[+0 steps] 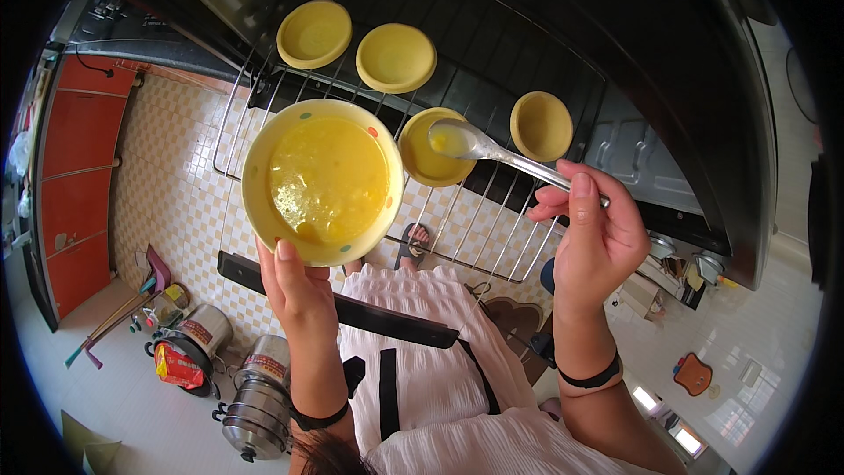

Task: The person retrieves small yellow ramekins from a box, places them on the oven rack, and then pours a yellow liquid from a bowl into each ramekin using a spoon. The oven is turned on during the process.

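My left hand (300,293) grips the near rim of a pale yellow dotted bowl (323,257), which holds a yellow liquid (330,178). In my right hand (593,231) is a metal spoon (521,161), pinched by its handle. The spoon's bowl, with a little yellow liquid in it, hangs over a pastry shell (438,175) that has liquid inside. To its right sits another pastry shell (542,126), with no liquid visible in it. Two more pastry shells, one at the far left (313,34) and one beside it (395,58), stand beyond the bowl; their fill is hard to judge.
The shells rest on a wire rack (488,211) projecting from an open black oven (514,33). A dark bar (395,323) crosses before my body. Orange cabinets (86,138) line the left side. Stacked steel pots (257,409) stand at the lower left, near mops (112,323).
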{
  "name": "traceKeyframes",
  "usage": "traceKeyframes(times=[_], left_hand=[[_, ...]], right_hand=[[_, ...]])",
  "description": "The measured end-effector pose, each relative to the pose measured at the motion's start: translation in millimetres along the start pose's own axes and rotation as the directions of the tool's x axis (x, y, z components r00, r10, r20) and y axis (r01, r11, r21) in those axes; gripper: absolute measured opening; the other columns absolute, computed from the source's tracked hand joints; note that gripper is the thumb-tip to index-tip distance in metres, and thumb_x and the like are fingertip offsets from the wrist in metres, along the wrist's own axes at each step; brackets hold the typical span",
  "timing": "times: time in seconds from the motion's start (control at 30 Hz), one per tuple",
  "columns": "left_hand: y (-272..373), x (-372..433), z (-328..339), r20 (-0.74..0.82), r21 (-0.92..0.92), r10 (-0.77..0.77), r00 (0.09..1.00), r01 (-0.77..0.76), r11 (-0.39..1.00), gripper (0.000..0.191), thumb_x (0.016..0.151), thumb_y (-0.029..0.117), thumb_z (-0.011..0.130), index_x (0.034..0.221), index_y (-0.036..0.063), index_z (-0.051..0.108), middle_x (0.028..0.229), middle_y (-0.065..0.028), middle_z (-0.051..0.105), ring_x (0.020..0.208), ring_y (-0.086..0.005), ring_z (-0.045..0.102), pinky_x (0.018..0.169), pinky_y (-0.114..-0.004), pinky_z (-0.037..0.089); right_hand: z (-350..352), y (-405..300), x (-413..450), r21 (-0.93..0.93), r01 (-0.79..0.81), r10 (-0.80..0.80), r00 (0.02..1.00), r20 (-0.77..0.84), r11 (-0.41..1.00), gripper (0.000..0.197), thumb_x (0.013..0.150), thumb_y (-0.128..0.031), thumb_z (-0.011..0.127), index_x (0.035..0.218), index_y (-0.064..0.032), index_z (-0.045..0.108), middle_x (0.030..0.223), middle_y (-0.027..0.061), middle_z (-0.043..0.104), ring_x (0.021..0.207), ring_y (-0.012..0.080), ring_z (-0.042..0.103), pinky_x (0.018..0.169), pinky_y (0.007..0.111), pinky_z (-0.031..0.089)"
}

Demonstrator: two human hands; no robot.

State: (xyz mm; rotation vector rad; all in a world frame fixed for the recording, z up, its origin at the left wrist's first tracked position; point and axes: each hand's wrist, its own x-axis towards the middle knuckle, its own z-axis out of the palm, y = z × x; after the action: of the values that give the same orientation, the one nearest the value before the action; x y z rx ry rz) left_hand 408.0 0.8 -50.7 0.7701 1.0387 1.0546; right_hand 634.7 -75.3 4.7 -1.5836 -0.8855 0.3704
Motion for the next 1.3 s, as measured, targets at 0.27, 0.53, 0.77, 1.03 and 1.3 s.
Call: traceKeyframes(times=[0.27,0.53,0.77,1.03,1.3], left_hand=[[-2,-1,5,0.002,-0.012,-0.008,1.000,0.008,1.000,0.048,0.108,0.028,0.039,0.148,0.0016,0.033,0.125,-0.0132,0.057,0.093,-0.0183,0.066,0.072,-0.030,0.055],[-2,-2,6,-0.005,0.051,-0.027,1.000,0.028,0.998,0.052,0.108,0.030,0.039,0.150,0.0017,0.032,0.126,-0.0091,0.056,0.096,-0.0139,0.063,0.073,-0.027,0.053],[-2,-4,8,-0.010,0.056,-0.010,1.000,0.011,0.998,0.052,0.107,0.030,0.040,0.150,0.0018,0.033,0.127,-0.0084,0.055,0.102,-0.0124,0.063,0.080,-0.024,0.053],[-3,-3,3,0.021,0.080,-0.005,1.000,0.003,0.997,0.053,0.107,0.031,0.041,0.150,0.0010,0.032,0.130,-0.0103,0.053,0.105,-0.0150,0.062,0.083,-0.026,0.053],[-2,-5,9,0.024,0.043,-0.012,1.000,0.011,0.999,0.054,0.108,0.030,0.041,0.151,0.0001,0.031,0.134,-0.0124,0.052,0.110,-0.0164,0.062,0.089,-0.028,0.053]], right_hand=[[1,-11,3,0.195,-0.130,0.137,0.990,-0.021,0.972,0.021,0.103,-0.007,0.057,0.110,0.0097,0.068,0.082,0.0157,0.074,0.062,0.0163,0.069,0.061,0.027,0.057],[11,-22,11,0.014,0.428,-0.391,0.812,0.434,0.904,0.023,0.089,-0.003,0.074,0.110,0.0033,0.072,0.093,0.0128,0.073,0.071,0.0172,0.068,0.061,0.027,0.055],[20,-22,9,-0.070,0.450,-0.392,0.836,0.385,0.890,0.028,0.083,0.003,0.078,0.110,0.0019,0.073,0.091,0.0109,0.073,0.072,0.0181,0.068,0.061,0.026,0.055],[37,-15,3,-0.144,0.259,-0.199,0.920,0.336,0.955,0.022,0.085,0.006,0.075,0.107,0.0032,0.073,0.086,0.0111,0.074,0.069,0.0158,0.070,0.060,0.024,0.056],[41,-20,3,0.173,-0.252,0.210,0.951,0.228,0.952,0.020,0.101,-0.009,0.062,0.110,0.0063,0.070,0.085,0.0124,0.074,0.069,0.0129,0.072,0.065,0.023,0.058]])
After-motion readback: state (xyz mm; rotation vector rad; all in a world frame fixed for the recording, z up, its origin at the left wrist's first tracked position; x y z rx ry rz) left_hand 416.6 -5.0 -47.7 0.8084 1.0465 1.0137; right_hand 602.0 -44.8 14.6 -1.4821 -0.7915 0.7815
